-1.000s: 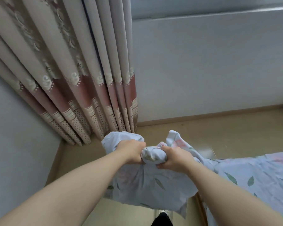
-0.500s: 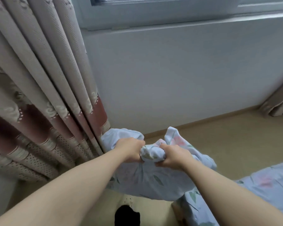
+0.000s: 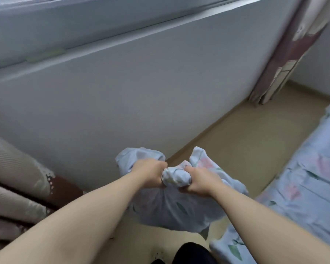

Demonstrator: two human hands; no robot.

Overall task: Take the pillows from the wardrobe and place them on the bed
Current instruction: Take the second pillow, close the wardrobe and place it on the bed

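- Head view: left hand (image 3: 151, 173) and right hand (image 3: 198, 182) curl fingers tightly round the pillow (image 3: 175, 204)'s bunched top; it hangs below both fists.
- Bed (image 3: 303, 187) lies right of the fingers, nearer the right hand.

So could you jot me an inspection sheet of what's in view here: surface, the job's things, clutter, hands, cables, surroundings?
Surface: bed at the right, under a rumpled pale blue floral sheet.
Job's things: one pillow in a matching pale blue cover, held above the floor beside the bed, not yet on it.
Clutter: dark shape at the bottom edge, too cropped to identify.
Hands: left hand and right hand grip the pillow's bunched top, side by side.
Cables: nothing seen.
Surroundings: pale wall below a window ledge; left curtain and right curtain.
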